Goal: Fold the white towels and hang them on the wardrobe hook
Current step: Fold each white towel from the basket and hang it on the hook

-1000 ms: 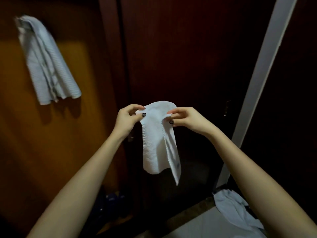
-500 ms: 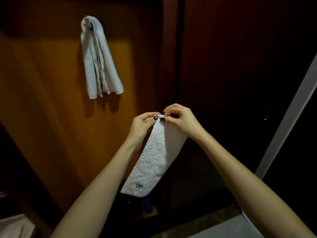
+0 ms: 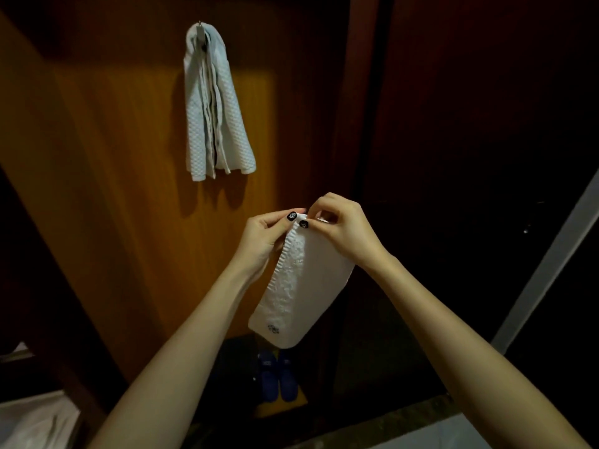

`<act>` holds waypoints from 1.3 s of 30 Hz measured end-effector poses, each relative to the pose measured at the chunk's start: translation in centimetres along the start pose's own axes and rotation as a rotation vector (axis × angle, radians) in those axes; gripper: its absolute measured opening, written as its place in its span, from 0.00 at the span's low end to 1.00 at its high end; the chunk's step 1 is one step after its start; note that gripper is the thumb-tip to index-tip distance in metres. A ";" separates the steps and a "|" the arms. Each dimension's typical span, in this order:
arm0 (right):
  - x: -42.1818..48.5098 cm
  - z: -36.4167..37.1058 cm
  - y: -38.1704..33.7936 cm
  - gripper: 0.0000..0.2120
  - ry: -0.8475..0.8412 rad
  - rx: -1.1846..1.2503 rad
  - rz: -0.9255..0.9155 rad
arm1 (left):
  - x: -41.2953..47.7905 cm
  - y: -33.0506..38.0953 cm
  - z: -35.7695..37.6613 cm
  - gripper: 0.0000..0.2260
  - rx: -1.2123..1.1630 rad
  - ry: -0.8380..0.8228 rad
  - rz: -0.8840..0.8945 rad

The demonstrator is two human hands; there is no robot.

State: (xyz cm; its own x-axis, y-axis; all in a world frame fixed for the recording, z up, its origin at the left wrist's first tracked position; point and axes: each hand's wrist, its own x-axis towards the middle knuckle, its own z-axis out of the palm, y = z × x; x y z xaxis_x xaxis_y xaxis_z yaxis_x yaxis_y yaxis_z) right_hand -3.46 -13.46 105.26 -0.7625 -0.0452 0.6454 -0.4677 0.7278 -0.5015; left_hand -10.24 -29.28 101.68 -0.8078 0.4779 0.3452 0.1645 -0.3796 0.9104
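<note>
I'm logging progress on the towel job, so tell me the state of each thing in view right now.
Small white towel: folded into a narrow strip, hanging down, not yet hung.
Left hand: pinches the towel's top edge.
Right hand: pinches the same top edge.
Hung towels: folded, draped from the hook.
Hook: in use, mostly covered.
Blue slippers: paired on the wardrobe floor.

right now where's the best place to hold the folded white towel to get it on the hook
Its top end, from above, where the left hand and right hand pinch it: the folded white towel hangs as a narrow limp strip, so a lower grip would likely let the layers flop open.
</note>
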 end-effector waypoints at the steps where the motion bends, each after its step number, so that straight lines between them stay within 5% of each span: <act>1: 0.2 0.1 0.0 0.05 -0.008 0.000 -0.008 | 0.1 0.1 -0.1 0.11 -0.013 0.000 -0.007; 14: 1.6 0.6 1.3 0.06 0.065 0.160 0.089 | 1.0 0.1 -0.6 0.17 0.139 -0.057 0.151; 29: 1.5 -1.2 4.0 0.07 -0.004 0.055 0.277 | 4.9 1.1 -4.6 0.09 0.142 0.301 0.215; 35: 2.4 -0.5 3.5 0.06 0.171 0.115 0.250 | 4.6 1.5 -5.0 0.11 0.445 0.356 0.439; 39: 3.0 -0.2 3.8 0.08 0.214 0.054 0.276 | 3.9 1.2 -4.9 0.13 0.630 0.250 0.442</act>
State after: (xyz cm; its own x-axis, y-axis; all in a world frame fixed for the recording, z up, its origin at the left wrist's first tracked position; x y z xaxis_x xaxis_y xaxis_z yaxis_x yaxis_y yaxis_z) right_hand -7.38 -10.71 105.42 -0.7554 0.2965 0.5844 -0.2842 0.6552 -0.6999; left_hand -15.94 -31.78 103.02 -0.6840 0.1682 0.7098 0.7260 0.0611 0.6850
